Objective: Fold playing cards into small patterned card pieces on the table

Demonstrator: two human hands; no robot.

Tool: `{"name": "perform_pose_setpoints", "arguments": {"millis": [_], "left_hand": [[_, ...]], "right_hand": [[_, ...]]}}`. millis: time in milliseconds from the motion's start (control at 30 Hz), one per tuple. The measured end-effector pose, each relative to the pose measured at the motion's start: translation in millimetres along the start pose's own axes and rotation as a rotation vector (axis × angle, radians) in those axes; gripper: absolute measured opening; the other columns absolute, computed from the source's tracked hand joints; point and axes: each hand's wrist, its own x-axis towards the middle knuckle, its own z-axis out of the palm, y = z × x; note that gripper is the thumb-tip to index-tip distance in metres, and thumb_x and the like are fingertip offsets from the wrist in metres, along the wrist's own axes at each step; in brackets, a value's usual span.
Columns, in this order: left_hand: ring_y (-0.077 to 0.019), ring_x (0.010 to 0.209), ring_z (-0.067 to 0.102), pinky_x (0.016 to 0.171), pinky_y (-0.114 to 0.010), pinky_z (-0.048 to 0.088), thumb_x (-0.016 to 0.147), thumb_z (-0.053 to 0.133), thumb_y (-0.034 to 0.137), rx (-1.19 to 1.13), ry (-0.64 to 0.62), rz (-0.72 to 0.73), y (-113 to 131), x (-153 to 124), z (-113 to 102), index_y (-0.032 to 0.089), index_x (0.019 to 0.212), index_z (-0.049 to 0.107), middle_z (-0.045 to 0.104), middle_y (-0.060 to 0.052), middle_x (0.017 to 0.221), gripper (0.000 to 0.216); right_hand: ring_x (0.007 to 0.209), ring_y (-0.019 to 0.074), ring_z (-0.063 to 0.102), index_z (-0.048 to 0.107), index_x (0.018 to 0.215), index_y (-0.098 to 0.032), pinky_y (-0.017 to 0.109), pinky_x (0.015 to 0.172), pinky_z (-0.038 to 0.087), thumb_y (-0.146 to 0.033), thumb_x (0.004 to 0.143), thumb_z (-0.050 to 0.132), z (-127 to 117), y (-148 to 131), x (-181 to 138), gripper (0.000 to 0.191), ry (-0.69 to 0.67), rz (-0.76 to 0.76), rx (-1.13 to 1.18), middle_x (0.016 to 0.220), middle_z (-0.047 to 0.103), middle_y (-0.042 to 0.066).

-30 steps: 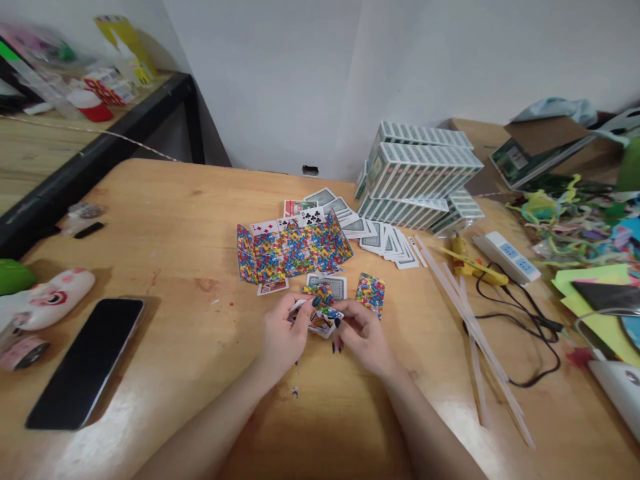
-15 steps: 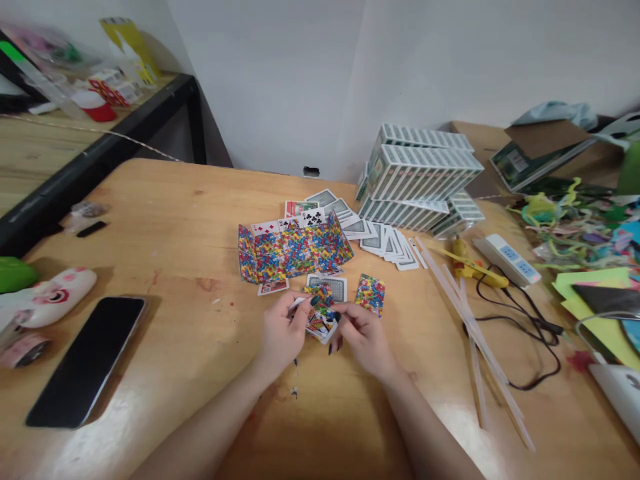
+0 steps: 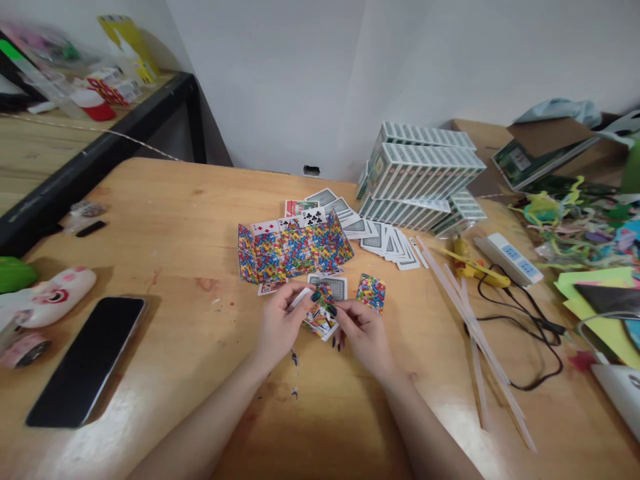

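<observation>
Between my two hands is a playing card point(image 3: 319, 325) with a face-card picture, and a piece with a colourful pattern lies against it. My left hand point(image 3: 281, 323) pinches its left side, thumb on top. My right hand point(image 3: 364, 333) grips the right side, fingers curled beneath. Just beyond lies a grey-backed card point(image 3: 337, 287), partly covered by the hands. A colourful patterned card point(image 3: 371, 292) rests to the right. Behind them stands a folded panel of cards point(image 3: 295, 248) covered in the same pattern, with card faces showing along its top.
Grey-backed cards point(image 3: 385, 241) fan out behind, near stacked card boxes point(image 3: 425, 173). At right lie glue sticks point(image 3: 475, 340), a yellow glue gun point(image 3: 473, 267) and a power strip point(image 3: 509, 257). A phone point(image 3: 87, 363) lies at left beside a white plush-like item point(image 3: 63, 297).
The card in my hands has tilted slightly, and its patterned piece has shifted. My left hand has moved slightly up and inward; both hands keep their grip.
</observation>
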Motion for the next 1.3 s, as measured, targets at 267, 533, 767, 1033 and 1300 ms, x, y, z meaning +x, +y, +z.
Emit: {"name": "perform_pose_setpoints", "arguments": {"millis": [267,533,767,1033,1300], "left_hand": [[-0.0116,0.059,0.054,0.054,-0.021,0.045,0.077,0.053,0.029,-0.015,-0.132,-0.006,0,0,1,0.015,0.072,0.056,0.057,0.001,0.065,0.015],[-0.0138,0.067,0.054,0.058,-0.022,0.043,0.082,0.044,0.021,0.442,-0.242,0.242,0,-5,-2,0.018,0.08,0.059,0.058,-0.002,0.071,0.015],[-0.0129,0.063,0.054,0.056,-0.022,0.043,0.078,0.05,0.021,0.404,-0.211,0.216,-4,-6,4,0.018,0.079,0.058,0.059,-0.001,0.071,0.009],[-0.0091,0.049,0.046,0.045,-0.018,0.035,0.077,0.051,0.024,0.282,-0.155,0.058,-2,-2,0,0.017,0.081,0.059,0.057,0.003,0.063,0.011],[-0.0125,0.067,0.056,0.058,-0.021,0.042,0.078,0.051,0.017,0.459,-0.186,0.283,-2,-7,4,0.018,0.078,0.058,0.062,0.0,0.075,0.008]], "right_hand": [[0.045,0.013,0.059,0.046,0.082,-0.021,0.025,0.044,0.05,-0.041,0.079,0.056,-1,-1,2,0.023,0.006,0.008,0.19,0.058,0.06,-0.003],[0.082,0.0169,0.059,0.051,0.112,-0.022,0.03,0.07,0.049,-0.031,0.077,0.058,-5,1,3,0.036,0.123,-0.195,-0.068,0.097,0.063,0.006],[0.065,0.0148,0.052,0.063,0.081,-0.018,0.026,0.06,0.043,-0.033,0.078,0.057,-15,7,7,0.016,0.169,-0.174,-0.216,0.071,0.059,0.003],[0.061,0.013,0.053,0.054,0.097,-0.02,0.022,0.053,0.041,-0.032,0.082,0.052,-4,1,3,0.019,0.058,-0.164,-0.096,0.072,0.058,0.0],[0.063,0.015,0.055,0.061,0.082,-0.017,0.024,0.055,0.044,-0.029,0.081,0.051,-7,4,2,0.016,0.081,-0.178,-0.302,0.069,0.062,0.003]]}}
